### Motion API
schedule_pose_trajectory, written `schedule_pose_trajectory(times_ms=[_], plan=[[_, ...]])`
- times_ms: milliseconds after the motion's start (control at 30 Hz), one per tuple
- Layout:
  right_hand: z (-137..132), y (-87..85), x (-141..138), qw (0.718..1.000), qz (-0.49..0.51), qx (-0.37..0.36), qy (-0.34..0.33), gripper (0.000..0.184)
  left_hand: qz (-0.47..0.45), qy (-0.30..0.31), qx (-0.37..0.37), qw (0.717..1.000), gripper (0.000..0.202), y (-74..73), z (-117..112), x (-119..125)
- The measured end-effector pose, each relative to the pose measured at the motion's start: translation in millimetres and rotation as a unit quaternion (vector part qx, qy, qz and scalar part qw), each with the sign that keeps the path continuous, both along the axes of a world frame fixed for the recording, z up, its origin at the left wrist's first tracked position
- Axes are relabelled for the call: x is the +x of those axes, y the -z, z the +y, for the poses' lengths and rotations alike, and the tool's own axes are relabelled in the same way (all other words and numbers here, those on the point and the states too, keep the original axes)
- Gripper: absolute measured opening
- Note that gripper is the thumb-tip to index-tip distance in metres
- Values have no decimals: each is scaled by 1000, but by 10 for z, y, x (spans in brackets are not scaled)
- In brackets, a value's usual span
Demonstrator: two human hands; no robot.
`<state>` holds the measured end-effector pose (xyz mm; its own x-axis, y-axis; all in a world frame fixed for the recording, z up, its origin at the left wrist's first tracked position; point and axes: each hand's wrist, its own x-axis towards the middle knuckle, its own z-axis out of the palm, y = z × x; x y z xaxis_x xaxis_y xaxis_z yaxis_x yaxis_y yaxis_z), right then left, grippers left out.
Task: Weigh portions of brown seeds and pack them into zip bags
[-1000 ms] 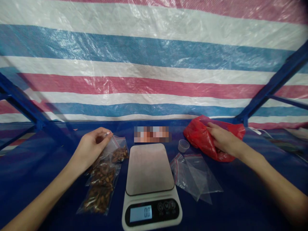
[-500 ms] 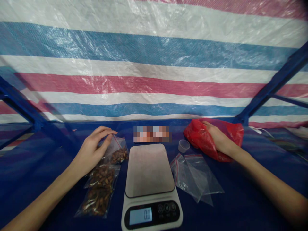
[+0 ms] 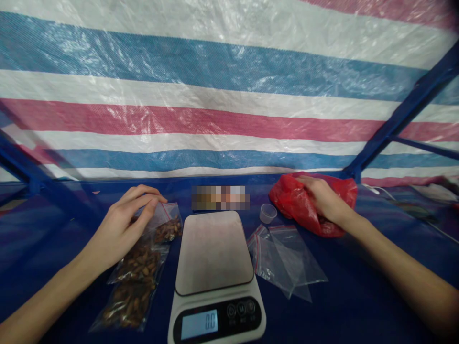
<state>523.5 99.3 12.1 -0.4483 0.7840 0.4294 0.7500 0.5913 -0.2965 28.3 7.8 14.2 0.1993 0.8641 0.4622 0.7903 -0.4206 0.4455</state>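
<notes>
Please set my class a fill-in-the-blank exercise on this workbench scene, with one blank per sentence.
1. The display of the digital kitchen scale reads ____.
2. The plastic bag under the right hand is ____ in colour.
3. Beside the left hand, the clear zip bags hold brown ____.
4. The empty zip bags lie to the person's ____ of the scale.

Missing words: 0.0; red; nuts; right.
</notes>
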Motion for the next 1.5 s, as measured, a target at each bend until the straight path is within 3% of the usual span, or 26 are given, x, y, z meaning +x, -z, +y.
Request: schedule_pose_trajectory(times_ms=[233, 400, 500, 767, 1200, 1500], plan=[[-93, -222, 105, 990, 12, 101, 102, 22, -13, -7, -2, 1000, 34, 25, 0, 16], [-367, -456, -107, 977, 86, 160, 112, 16, -19, -17, 12, 1000, 34, 4, 0, 86], [-509, -443, -337, 980, 145, 117, 74, 14, -20, -23, 14, 999, 35, -19, -3, 119], [-604, -108, -759, 981, 188, -14, -38, 12, -16, -5, 0, 1000, 36, 13, 10, 54], [-499, 20, -736, 941, 299, -150, -56, 29, -24, -6, -6, 1000, 34, 6, -9, 72], [-470, 46, -713, 926, 330, -174, -59, 29, -22, -5, 2, 1000, 35, -12, 7, 93]])
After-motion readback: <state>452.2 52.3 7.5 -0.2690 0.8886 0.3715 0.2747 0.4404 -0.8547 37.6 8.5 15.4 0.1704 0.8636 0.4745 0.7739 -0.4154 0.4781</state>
